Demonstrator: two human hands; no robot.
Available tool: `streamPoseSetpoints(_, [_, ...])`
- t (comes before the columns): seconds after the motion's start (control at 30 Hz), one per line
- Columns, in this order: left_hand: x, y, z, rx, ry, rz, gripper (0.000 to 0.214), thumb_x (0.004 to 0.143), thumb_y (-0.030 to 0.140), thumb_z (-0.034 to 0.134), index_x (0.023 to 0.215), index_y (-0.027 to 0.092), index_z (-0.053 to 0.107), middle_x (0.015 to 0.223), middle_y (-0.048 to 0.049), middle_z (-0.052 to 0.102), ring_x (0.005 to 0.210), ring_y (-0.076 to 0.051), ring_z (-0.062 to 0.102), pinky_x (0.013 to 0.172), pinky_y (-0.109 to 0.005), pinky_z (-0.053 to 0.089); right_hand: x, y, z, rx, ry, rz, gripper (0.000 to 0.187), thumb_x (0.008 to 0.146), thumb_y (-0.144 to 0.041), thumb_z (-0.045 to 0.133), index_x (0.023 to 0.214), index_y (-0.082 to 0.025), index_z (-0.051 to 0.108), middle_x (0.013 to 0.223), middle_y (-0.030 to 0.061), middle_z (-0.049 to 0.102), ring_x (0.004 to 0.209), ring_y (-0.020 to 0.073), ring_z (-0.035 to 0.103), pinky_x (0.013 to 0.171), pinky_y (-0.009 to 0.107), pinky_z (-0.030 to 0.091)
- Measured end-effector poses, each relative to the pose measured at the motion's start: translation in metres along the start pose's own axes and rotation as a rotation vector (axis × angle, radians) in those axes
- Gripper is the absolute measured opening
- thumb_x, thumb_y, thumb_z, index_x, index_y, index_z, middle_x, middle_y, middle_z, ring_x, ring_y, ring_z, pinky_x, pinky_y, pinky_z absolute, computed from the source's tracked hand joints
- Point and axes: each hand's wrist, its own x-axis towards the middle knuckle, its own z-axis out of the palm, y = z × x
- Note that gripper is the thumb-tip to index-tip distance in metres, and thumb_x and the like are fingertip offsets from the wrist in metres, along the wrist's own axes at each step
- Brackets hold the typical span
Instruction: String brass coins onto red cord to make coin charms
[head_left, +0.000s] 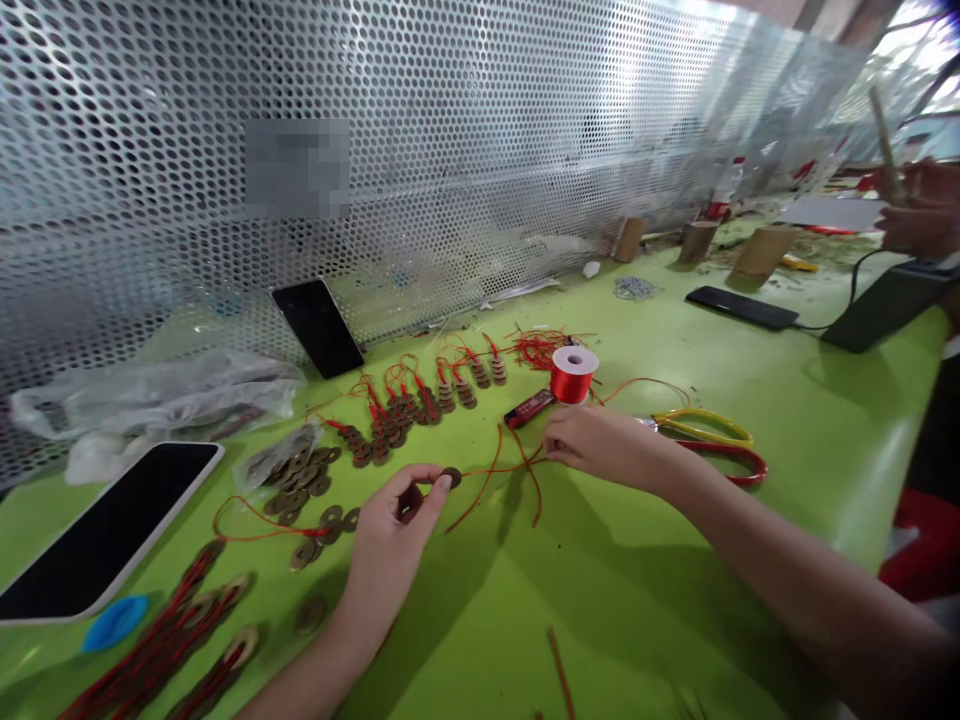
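Note:
A small dark round coin (451,478) is pinched between the thumb and forefinger of my left hand (401,520). Red cord (491,470) runs from the coin across to my right hand (585,435), whose fingers are pressed together on it. Other cut lengths of red cord (537,500) lie crossed beneath the stretched one. Beyond my right hand stands a spool of red cord (571,376), with a dark red box-like object (529,408) leaning near it. Scissors (705,428) with one yellow and one red handle lie behind my right forearm. Loose coins (300,485) are left of my left hand.
Coins strung on red cord (409,408) stand in a row at the back. More strung coins (165,650), a white-edged tablet (112,530) and a blue cap (115,622) lie left. A phone (319,325) leans on the perforated panel (450,150). Another person's hand (922,210) is far right.

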Motion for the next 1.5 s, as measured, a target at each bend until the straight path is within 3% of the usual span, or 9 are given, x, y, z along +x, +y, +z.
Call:
streamPoseSetpoints(0.13, [0.002, -0.002, 0.0, 0.019, 0.014, 0.024, 0.024, 0.072, 0.041, 0.064, 0.076, 0.018, 0.065, 0.055, 0.0029, 0.05, 0.051, -0.013, 0.041, 0.048, -0.022, 0.027, 0.001, -0.023, -0.006, -0.06, -0.073, -0.057, 0.012, 0.08, -0.011, 0.051, 0.074, -0.016, 0.061, 0.074, 0.0061, 0.063, 0.063, 0.0163, 0.055, 0.057, 0.027, 0.04])
streamPoseSetpoints(0.3, [0.002, 0.0, 0.002, 0.058, -0.002, 0.053, 0.022, 0.072, 0.038, 0.065, 0.077, 0.017, 0.067, 0.053, 0.0029, 0.052, 0.048, -0.012, 0.038, 0.045, -0.022, 0.027, 0.006, -0.059, 0.0, 0.455, 0.024, -0.02, 0.008, 0.076, -0.01, 0.054, 0.079, -0.016, 0.06, 0.075, 0.0024, 0.065, 0.065, 0.0121, 0.058, 0.064, 0.023, 0.046])
streamPoseSetpoints(0.4, [-0.001, 0.002, 0.003, 0.069, -0.014, 0.08, 0.02, 0.072, 0.036, 0.065, 0.077, 0.017, 0.069, 0.056, 0.0017, 0.056, 0.047, -0.011, 0.039, 0.044, -0.022, 0.028, 0.008, -0.07, 0.013, 0.622, 0.059, 0.039, 0.011, 0.072, -0.008, 0.056, 0.077, -0.015, 0.061, 0.073, 0.0021, 0.065, 0.065, 0.0117, 0.059, 0.064, 0.022, 0.048])
streamPoseSetpoints(0.57, [-0.005, 0.002, 0.004, 0.119, -0.032, 0.151, 0.017, 0.074, 0.033, 0.062, 0.079, 0.018, 0.068, 0.064, -0.0005, 0.063, 0.049, -0.012, 0.045, 0.045, -0.022, 0.032, 0.009, -0.07, 0.026, 0.718, 0.122, 0.097, 0.015, 0.068, -0.007, 0.057, 0.08, -0.016, 0.059, 0.073, 0.001, 0.065, 0.064, 0.0113, 0.06, 0.063, 0.022, 0.048])
streamPoseSetpoints(0.77, [-0.004, 0.0, 0.003, 0.209, -0.035, 0.213, 0.016, 0.077, 0.032, 0.059, 0.079, 0.019, 0.067, 0.067, -0.0002, 0.065, 0.052, -0.013, 0.047, 0.048, -0.022, 0.036, 0.009, -0.065, 0.032, 0.742, 0.15, 0.11, 0.032, 0.071, -0.012, 0.059, 0.102, -0.018, 0.061, 0.073, 0.0004, 0.067, 0.065, 0.0117, 0.061, 0.063, 0.022, 0.047])
streamPoseSetpoints(1.23, [-0.002, -0.005, 0.002, 0.235, -0.021, 0.19, 0.017, 0.077, 0.034, 0.059, 0.081, 0.019, 0.065, 0.072, -0.0003, 0.067, 0.057, -0.013, 0.053, 0.053, -0.023, 0.041, 0.007, -0.068, 0.033, 0.779, 0.165, 0.085, 0.035, 0.072, -0.013, 0.06, 0.106, -0.018, 0.064, 0.073, 0.0003, 0.067, 0.065, 0.0107, 0.061, 0.063, 0.021, 0.047])
streamPoseSetpoints(1.5, [-0.005, -0.007, 0.004, 0.18, -0.066, 0.227, 0.015, 0.076, 0.031, 0.061, 0.083, 0.019, 0.065, 0.081, -0.0025, 0.07, 0.071, -0.015, 0.062, 0.061, -0.023, 0.047, 0.008, -0.07, 0.032, 0.771, 0.126, 0.108, 0.03, 0.072, -0.015, 0.061, 0.102, -0.017, 0.065, 0.074, 0.0017, 0.068, 0.066, 0.0115, 0.062, 0.062, 0.02, 0.048])
